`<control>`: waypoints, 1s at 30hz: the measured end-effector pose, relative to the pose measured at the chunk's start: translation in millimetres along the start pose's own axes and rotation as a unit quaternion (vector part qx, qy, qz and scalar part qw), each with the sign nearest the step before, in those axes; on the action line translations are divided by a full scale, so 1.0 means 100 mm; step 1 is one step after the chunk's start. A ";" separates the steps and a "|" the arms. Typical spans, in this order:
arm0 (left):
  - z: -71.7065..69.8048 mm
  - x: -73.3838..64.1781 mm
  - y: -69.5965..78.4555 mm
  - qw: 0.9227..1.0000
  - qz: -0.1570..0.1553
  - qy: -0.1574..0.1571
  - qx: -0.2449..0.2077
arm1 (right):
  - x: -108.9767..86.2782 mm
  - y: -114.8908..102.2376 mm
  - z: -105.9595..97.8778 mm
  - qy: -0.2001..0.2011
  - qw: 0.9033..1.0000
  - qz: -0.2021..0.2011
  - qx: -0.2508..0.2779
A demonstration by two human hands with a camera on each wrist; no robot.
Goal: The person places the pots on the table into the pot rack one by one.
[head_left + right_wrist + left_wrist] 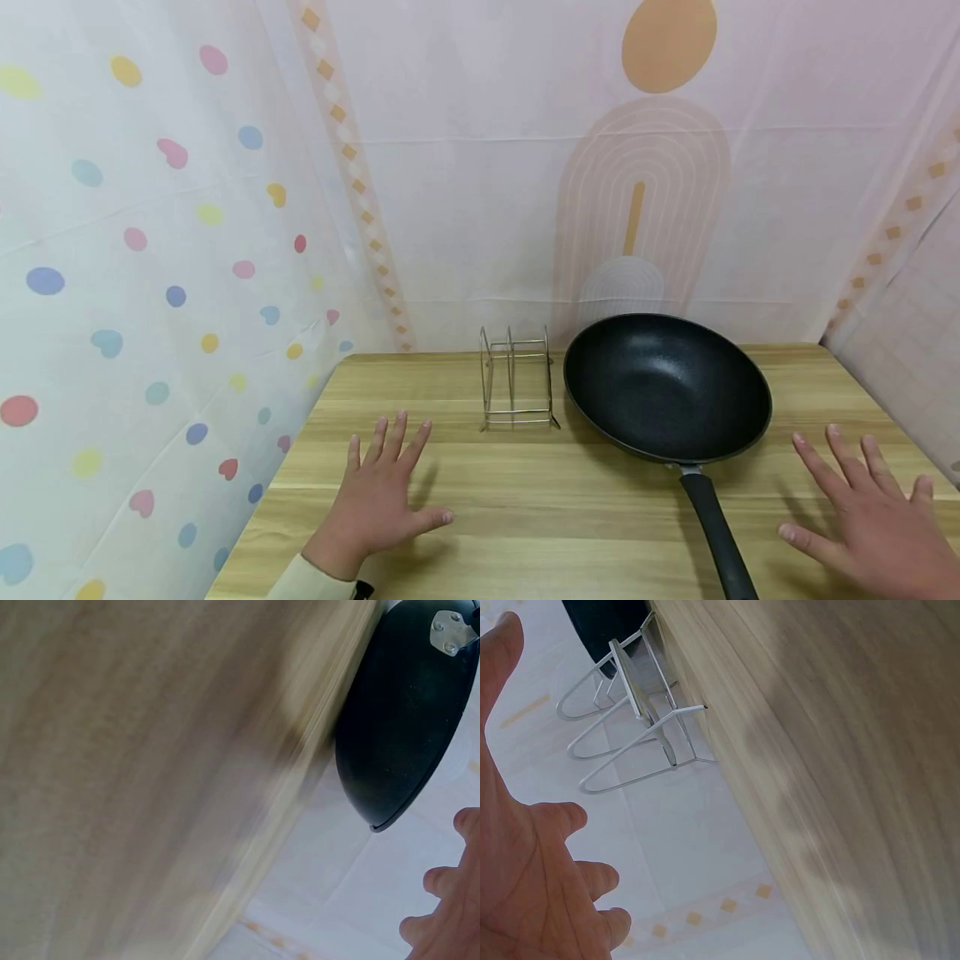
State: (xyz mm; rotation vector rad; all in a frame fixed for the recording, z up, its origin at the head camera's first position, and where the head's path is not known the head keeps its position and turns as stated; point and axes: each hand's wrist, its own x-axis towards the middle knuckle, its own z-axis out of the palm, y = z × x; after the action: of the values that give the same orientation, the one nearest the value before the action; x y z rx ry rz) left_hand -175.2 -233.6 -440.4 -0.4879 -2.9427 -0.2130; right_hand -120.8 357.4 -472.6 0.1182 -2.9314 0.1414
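A black wok (667, 387) with a long black handle (717, 533) sits right of centre on the wooden table, its handle toward me. Left of it stands a wire rack (517, 411) with several upright loops, also seen in the left wrist view as a silvery rack (630, 720). My left hand (378, 500) is held above the table, fingers spread, in front and left of the rack. To the right of the wok handle my right hand (877, 517) hovers with fingers spread. Neither hand touches anything. The right wrist view shows the wok's dark underside (405, 712).
The wood-grain table (525, 500) has its back edge against a pale patterned curtain (465, 208). A dotted curtain (172, 292) hangs along the left side, and another pale cloth (915, 350) borders the right.
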 end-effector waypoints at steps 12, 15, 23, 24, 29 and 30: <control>0.00 0.01 0.00 1.000 0.004 -0.009 -0.012 | -0.04 -0.05 -0.03 0.002 1.000 -0.010 0.016; 0.00 0.01 0.00 1.000 0.007 -0.004 -0.014 | -0.05 -0.08 -0.04 0.009 0.999 -0.018 0.028; 0.00 0.06 0.03 0.999 0.005 0.002 -0.046 | 0.00 -0.14 -0.05 -0.007 0.997 -0.024 0.070; 0.00 0.07 0.04 0.998 0.003 0.003 -0.057 | 0.00 -0.15 -0.04 -0.010 0.997 -0.023 0.079; 0.00 0.11 0.08 0.990 -0.013 -0.002 -0.139 | -0.01 -0.19 -0.01 -0.009 0.988 -0.021 0.152; -0.01 0.12 0.09 0.986 -0.020 -0.006 -0.165 | -0.01 -0.19 0.00 -0.003 0.985 -0.024 0.172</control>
State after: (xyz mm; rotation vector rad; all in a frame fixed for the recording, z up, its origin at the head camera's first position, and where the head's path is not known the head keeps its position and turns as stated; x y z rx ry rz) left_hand -183.1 -221.7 -436.9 -0.4712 -2.9401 -0.7120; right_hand -117.8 338.2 -471.4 0.2409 -2.8770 0.6402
